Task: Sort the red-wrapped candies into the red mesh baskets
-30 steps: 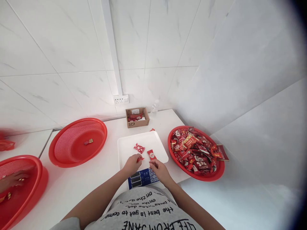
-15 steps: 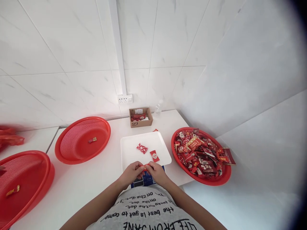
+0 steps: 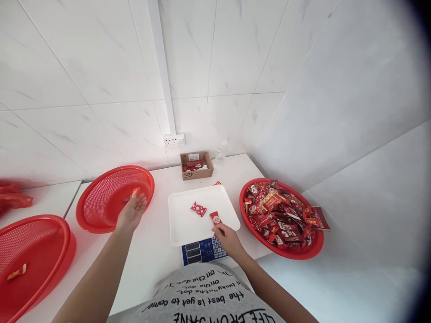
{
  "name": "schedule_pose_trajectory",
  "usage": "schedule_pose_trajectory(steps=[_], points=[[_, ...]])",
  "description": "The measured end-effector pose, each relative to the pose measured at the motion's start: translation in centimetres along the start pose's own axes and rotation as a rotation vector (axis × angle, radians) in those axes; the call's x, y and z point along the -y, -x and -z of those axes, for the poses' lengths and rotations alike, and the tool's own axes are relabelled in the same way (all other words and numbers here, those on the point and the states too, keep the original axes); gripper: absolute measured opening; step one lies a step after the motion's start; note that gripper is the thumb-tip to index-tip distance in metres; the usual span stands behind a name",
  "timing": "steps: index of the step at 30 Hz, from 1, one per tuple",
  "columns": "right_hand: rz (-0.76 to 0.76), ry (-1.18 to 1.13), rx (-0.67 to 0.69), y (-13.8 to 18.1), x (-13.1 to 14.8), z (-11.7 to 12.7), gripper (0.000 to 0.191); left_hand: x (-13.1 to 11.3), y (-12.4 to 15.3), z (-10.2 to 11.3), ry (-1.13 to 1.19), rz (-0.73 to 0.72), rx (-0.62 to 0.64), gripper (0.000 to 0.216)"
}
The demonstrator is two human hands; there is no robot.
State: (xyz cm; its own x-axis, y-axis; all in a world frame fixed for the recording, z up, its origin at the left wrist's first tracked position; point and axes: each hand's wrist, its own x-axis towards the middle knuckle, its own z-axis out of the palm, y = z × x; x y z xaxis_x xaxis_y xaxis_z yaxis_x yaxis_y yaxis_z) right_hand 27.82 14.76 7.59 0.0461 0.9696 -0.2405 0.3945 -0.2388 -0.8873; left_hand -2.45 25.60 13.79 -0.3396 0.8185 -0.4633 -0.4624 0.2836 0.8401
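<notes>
My left hand (image 3: 132, 212) reaches over the rear red plastic basket (image 3: 101, 220), palm up with the fingers apart. A small orange-red candy packet (image 3: 136, 192) is at its fingertips, and another small packet (image 3: 126, 199) lies in the basket. Over the near edge of the white scale tray (image 3: 182, 229), my right hand (image 3: 228, 240) has its fingers closed at the lower end of a red candy packet (image 3: 215, 218) with a round white label. A red packet with white dots (image 3: 198, 209) lies on the tray to the left.
To the right stands a red basket (image 3: 243, 215) heaped with red packets. Behind the tray are a cardboard box (image 3: 197, 174) with packets and a clear bottle (image 3: 221, 154). Another red basket (image 3: 63, 255) is at the left. The blue scale panel (image 3: 204, 251) faces me.
My hands were together at the tray's front, holding a small packet. My left hand has moved left over the basket, and my right hand has gone to the labelled packet on the tray.
</notes>
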Motion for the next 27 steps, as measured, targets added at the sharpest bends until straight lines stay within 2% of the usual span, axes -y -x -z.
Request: schedule_pose_trajectory(steps=[2,4,5,7,9,11,13,15,22,25,27], points=[[0.018,0.034,-0.013,0.0,-0.1,0.2,0.027,-0.7,-0.9,0.1,0.04,-0.019,-0.042,0.007],[0.054,0.108,-0.041,-0.1,-0.2,0.4,0.025,0.2,-0.9,-0.4,-0.148,-0.088,0.03,0.01],[0.082,0.161,-0.062,-0.1,-0.3,0.5,0.024,1.1,-0.6,-0.9,-0.325,-0.154,0.109,0.013],[0.142,0.288,-0.109,-0.4,-0.5,0.7,0.024,3.6,0.4,-2.4,-0.814,-0.374,0.355,0.021],[0.177,0.418,-0.136,-0.7,-0.6,0.9,0.025,6.4,1.7,-4.2,-0.922,-0.44,0.487,0.018],[0.179,0.519,-0.135,-1.0,-0.6,0.9,0.027,8.9,2.7,-5.9,-1.015,-0.511,0.644,0.028],[0.182,0.573,-0.117,-1.1,-0.5,0.9,0.028,10.6,3.1,-7.3,-1.274,-0.671,0.846,0.042],[0.19,0.581,-0.099,-1.2,-0.4,0.8,0.03,11.5,3.0,-8.1,-1.434,-0.747,0.931,0.047],[0.216,0.433,-0.111,-1.0,-0.4,0.4,0.028,10.9,2.2,-8.4,-1.408,-0.598,0.853,0.035],[0.237,0.272,-0.122,-1.1,0.1,0.2,0.028,10.2,3.7,-8.2,-1.333,-0.471,0.856,0.03],[0.221,0.119,-0.101,-1.2,0.8,0.2,0.03,9.5,5.3,-8.0,-1.228,-0.35,0.912,0.026]])
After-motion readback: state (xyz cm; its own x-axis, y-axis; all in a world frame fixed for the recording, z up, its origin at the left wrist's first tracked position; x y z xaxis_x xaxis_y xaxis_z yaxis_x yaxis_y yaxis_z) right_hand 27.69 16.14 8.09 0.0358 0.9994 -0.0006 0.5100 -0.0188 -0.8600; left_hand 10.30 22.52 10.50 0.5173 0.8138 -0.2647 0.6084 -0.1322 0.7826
